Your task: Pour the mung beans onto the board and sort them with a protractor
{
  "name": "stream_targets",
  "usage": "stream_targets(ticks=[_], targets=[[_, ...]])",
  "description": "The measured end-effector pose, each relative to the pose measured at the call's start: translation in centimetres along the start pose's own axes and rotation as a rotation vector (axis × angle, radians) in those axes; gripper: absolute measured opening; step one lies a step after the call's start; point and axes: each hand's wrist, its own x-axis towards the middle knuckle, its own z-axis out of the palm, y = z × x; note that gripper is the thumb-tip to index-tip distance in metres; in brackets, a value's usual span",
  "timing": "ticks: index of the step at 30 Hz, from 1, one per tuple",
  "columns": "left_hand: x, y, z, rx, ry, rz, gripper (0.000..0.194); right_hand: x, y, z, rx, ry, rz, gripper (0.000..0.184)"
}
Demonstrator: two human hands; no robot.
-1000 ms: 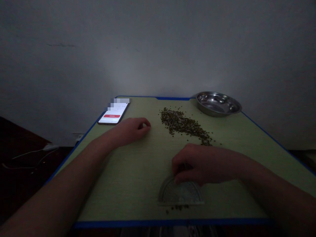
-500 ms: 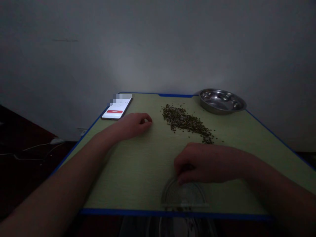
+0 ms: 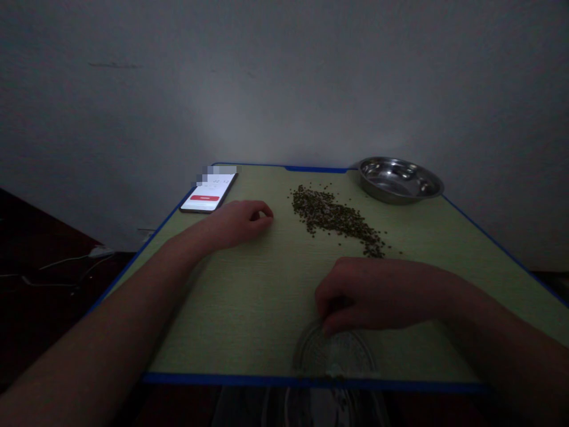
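My right hand (image 3: 355, 293) is closed at the front of the table, thumb and fingers pinching the top of a clear half-round plate that looks like a protractor (image 3: 335, 353). The protractor reaches down to the blue front edge, with a few dark beans by its lower side. Farther left, my left hand (image 3: 246, 222) rests on the tabletop, fingers curled toward the thumb with a small gap inside and nothing visible in it. Small greenish-brown beans, like mung beans (image 3: 331, 213), lie in a loose spread between the hands and the back edge.
A steel bowl (image 3: 400, 181) stands at the back right. A phone with a lit screen (image 3: 208, 191) lies at the back left. Below the front edge, a shiny metal bowl (image 3: 329, 409) shows in shadow. White cables (image 3: 66, 261) run on the left, and a wall is behind the table.
The protractor has shifted slightly right and its lower side now meets the front edge; fewer dark beans show there. Both hands have barely moved. The view has tilted a little.
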Motion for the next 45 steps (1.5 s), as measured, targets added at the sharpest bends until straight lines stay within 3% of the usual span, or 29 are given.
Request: stream_targets(ticks=[15,25,29,32,37,41,45], targets=[[0.0,0.1,0.0,-0.004,-0.01,0.004,0.045,-0.2,0.4,-0.4,0.07,-0.055,-0.045,0.016],[-0.4,0.4,-0.2,-0.014,-0.019,0.01,0.04,-0.5,-0.2,0.0,0.059,-0.025,0.012,0.015],[-0.5,0.2,-0.1,-0.003,-0.005,0.019,0.038,-1.0,0.0,-0.7,0.278,0.033,0.082,0.016],[-0.5,0.0,-0.1,-0.014,0.008,0.033,0.037,-2.1,0.8,-1.7,0.422,0.151,0.116,0.015],[-0.4,-0.1,-0.2,-0.03,-0.008,0.028,0.038,-5.7,3.2,-3.5,0.347,0.349,0.168,0.017],[0.0,-0.8,0.1,-0.039,-0.008,0.028,0.039,-7.7,5.8,-4.5,0.291,0.325,0.215,0.021],[0.4,-1.6,0.3,-0.067,-0.015,0.027,0.042,-7.7,7.8,-4.2,0.304,0.261,0.198,0.021]])
